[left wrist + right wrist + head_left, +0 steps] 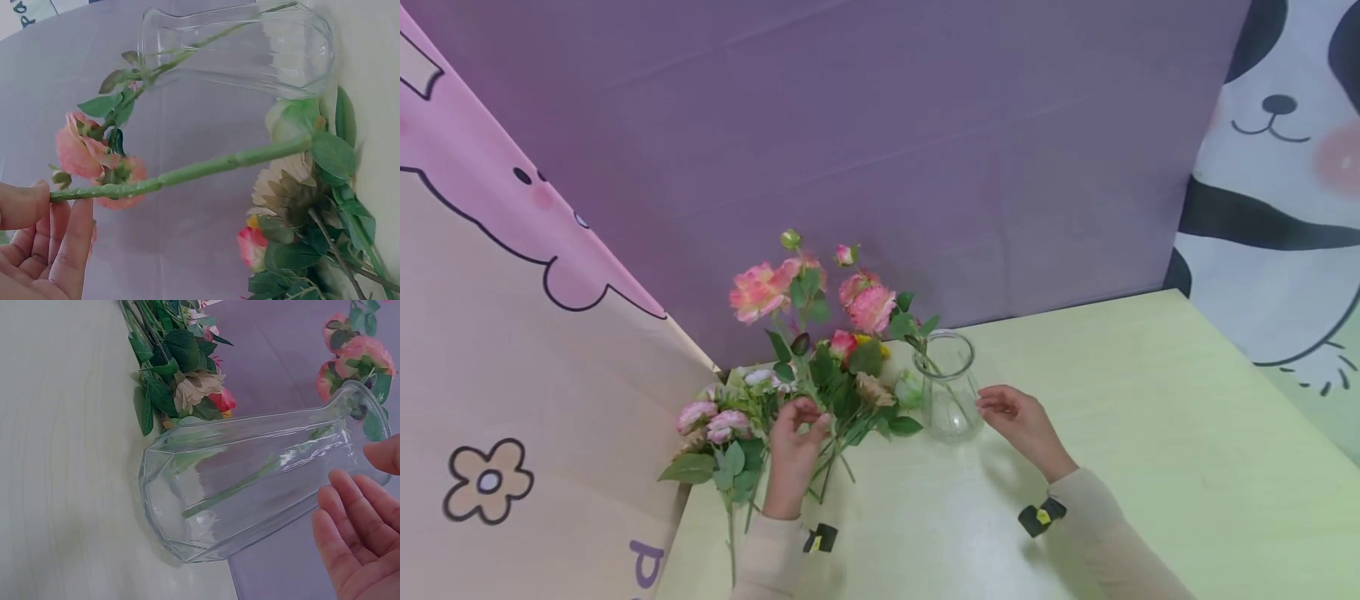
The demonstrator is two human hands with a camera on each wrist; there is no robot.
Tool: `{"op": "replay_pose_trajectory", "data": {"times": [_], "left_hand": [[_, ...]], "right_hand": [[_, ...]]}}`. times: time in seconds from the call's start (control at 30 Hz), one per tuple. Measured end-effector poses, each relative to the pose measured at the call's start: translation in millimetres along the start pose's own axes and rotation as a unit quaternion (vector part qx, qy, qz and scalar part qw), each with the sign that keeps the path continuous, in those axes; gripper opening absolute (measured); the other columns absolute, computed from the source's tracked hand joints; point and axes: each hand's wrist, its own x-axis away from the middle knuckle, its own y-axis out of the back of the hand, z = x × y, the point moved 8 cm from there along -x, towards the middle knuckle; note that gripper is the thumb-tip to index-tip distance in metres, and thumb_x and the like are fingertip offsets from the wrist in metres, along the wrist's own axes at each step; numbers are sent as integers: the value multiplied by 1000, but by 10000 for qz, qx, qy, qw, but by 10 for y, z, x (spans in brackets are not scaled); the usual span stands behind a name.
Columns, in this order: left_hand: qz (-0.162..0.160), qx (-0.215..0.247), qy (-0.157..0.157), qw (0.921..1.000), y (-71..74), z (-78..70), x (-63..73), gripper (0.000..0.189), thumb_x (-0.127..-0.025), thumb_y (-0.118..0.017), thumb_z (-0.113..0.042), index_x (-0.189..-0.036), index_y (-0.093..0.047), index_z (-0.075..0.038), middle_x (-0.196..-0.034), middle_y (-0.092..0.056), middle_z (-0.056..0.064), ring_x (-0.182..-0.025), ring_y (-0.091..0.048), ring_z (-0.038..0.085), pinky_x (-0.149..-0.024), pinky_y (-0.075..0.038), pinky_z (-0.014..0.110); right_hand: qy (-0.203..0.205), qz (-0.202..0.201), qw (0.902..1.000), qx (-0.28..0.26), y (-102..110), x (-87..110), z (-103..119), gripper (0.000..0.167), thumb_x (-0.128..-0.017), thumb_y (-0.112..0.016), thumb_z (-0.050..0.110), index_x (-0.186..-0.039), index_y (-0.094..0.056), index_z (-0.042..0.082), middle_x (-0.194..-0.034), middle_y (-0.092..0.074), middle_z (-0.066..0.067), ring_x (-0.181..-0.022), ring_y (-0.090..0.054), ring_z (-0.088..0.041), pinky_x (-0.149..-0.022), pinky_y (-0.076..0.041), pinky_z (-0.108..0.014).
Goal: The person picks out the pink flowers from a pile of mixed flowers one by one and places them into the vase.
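Note:
My left hand pinches a green flower stem between thumb and fingers, left of the vase. Pink-orange blooms rise above that hand. A clear glass vase with a flared rim stands upright on the table. One pink flower has its stem inside the vase and leans left over the rim. Close to the vase's right side is my right hand, its fingers loosely bent and holding nothing. In the right wrist view those fingers overlap the vase's neck; whether they touch it I cannot tell.
Several artificial flowers lie in a pile at the table's left, among them pale pink blooms and a beige flower. The pale table meets a purple backdrop behind. Printed panels stand on both sides.

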Motion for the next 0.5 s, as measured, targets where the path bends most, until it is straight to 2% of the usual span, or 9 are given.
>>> {"op": "replay_pose_trajectory", "data": {"times": [0.23,0.33,0.5], "left_hand": [[2,102,-441,9990,-73,-99,21,21,-79,-66,13,-95,-53,12,-84,-57,19,-74,-55,3,-59,-52,19],[30,9,-589,9983,-110,-153,41,20,-80,-67,9,-95,-54,10,-84,-58,18,-75,-55,3,-60,-52,19],[126,0,-657,9978,-172,-234,78,20,-82,-67,6,-98,-55,7,-87,-58,17,-79,-55,5,-61,-53,21]], "right_hand": [[4,18,10000,43,-19,27,-6,27,-88,-63,5,-111,-59,-8,-103,-65,-22,-88,-61,-9,-78,-51,-20],[0,53,10000,-6,-35,40,-7,27,-88,-62,4,-111,-58,-8,-103,-65,-24,-88,-61,-9,-78,-51,-20],[-74,86,9999,-52,-57,57,-16,26,-88,-62,4,-111,-58,-8,-104,-64,-24,-89,-61,-11,-78,-51,-20]]}}
